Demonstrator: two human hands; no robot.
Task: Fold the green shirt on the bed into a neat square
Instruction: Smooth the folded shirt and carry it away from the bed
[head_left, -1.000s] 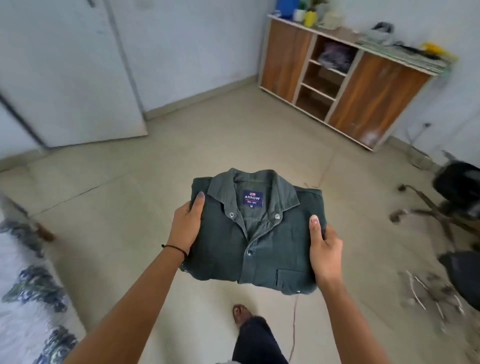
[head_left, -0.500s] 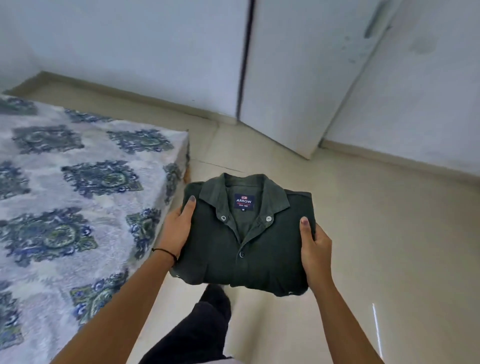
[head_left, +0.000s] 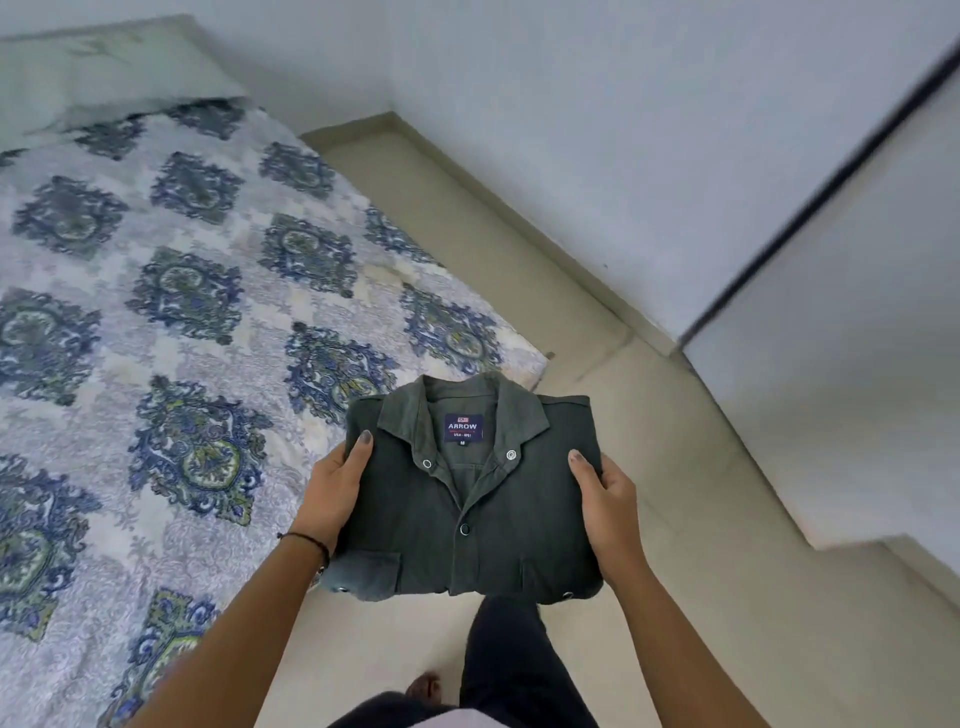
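The green shirt is folded into a compact square, collar and blue label facing up, and is held in the air in front of me. My left hand grips its left edge with the thumb on top. On the other side my right hand grips the right edge the same way. The shirt hovers over the floor, its far left corner just over the corner of the bed, which has a blue and green patterned cover.
A pale pillow lies at the head of the bed. Beige tiled floor runs along the bed's right side. White walls and a white door stand to the right. My dark trouser leg and foot are below.
I have turned further left with the shirt still in both hands. The bed has come to fill the left of the view and the shirt is over its corner.
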